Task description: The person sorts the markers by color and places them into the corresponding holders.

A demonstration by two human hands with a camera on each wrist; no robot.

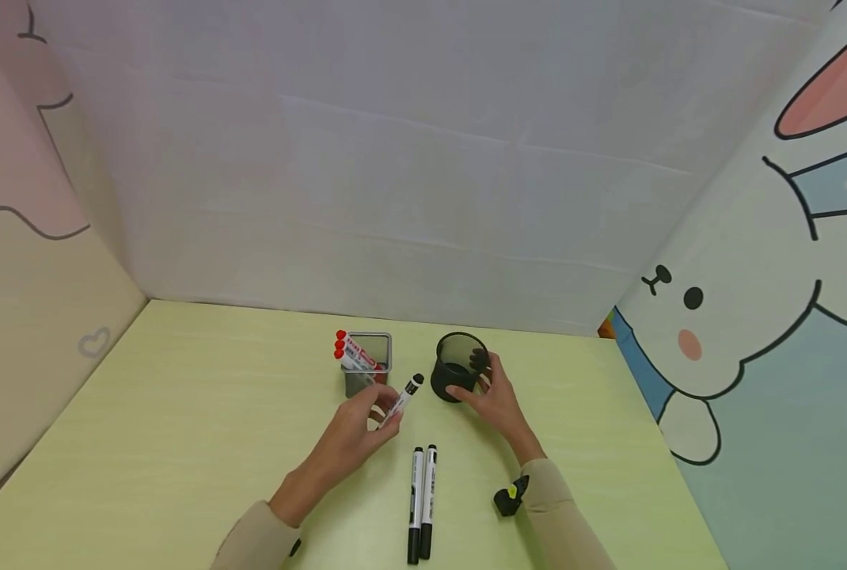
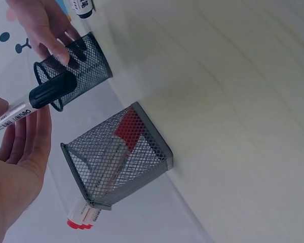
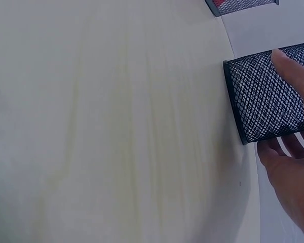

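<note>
My left hand (image 1: 366, 421) pinches a white marker with a black cap (image 1: 405, 396), held tilted with the capped end up and to the right. In the left wrist view that black-capped marker (image 2: 20, 111) overlaps the rim of the round black mesh pen cup (image 2: 86, 71). My right hand (image 1: 493, 400) grips the side of the same pen cup (image 1: 453, 380), thumb at the front and fingers behind. Through the mesh in the right wrist view, the cup (image 3: 266, 96) shows no pens. It stands upright on the table.
A square grey mesh holder (image 1: 358, 386) with several red-capped markers (image 1: 355, 355) stands left of the cup. Two black-and-white markers (image 1: 422, 503) lie side by side on the yellow-green table (image 1: 181, 435). A white sheet (image 1: 395, 182) hangs behind, with cartoon-printed panels (image 1: 765, 380) at the sides.
</note>
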